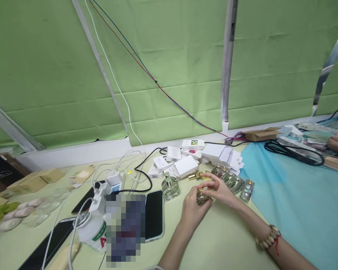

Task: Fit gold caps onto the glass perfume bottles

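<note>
A small glass bottle is held over the table, near its front edge, with its body gripped by the left hand. Its gold top is met by the fingers of the right hand, but how tightly it is pinched cannot be told. The bottle is likely hard, smooth and a bit heavy for its size. It may be slippery, and it could crack if dropped, so it is best held around its sides. The table is pale yellow and looks flat. White boxes are heaped behind, more bottles are grouped beside the right hand, and 1 blue sheet is spread at the right. Green cloth is hung behind.
</note>
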A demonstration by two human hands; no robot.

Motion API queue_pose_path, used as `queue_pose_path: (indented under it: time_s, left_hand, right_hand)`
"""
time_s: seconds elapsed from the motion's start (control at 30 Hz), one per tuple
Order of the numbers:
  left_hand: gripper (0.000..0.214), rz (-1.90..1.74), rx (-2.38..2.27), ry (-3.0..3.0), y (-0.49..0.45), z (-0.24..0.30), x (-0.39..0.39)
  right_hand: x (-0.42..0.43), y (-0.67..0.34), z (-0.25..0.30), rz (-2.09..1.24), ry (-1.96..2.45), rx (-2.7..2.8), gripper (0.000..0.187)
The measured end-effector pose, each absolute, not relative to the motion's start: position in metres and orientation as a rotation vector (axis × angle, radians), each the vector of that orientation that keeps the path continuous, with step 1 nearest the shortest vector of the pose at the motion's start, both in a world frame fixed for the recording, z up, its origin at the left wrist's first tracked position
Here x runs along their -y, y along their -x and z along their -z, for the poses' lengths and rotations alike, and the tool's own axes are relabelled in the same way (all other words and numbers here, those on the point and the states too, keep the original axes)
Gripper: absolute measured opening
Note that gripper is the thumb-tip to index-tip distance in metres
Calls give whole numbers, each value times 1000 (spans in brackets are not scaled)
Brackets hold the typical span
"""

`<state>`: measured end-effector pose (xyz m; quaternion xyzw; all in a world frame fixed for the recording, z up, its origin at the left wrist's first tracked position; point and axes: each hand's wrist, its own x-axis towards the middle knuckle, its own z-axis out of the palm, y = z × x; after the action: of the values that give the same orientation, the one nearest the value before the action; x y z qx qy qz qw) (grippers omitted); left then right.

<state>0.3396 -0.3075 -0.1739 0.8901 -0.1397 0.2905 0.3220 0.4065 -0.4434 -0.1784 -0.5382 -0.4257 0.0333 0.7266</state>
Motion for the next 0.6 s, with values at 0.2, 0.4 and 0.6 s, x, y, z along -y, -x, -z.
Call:
queue_pose_path:
  time_s: [0.2, 0.4, 0.6]
  left_hand:
    - [25, -759, 351, -2365, -339, 173, 308]
    - [26, -755, 366, -2363, -339, 172, 307]
    - [29, -748, 375, -2327, -340, 173, 307]
  right_hand:
    - [446, -408, 176, 21, 1256, 975, 56]
    - [446, -408, 176, 0, 1238, 992, 59]
    - [447, -411, 177, -7, 1253, 984, 56]
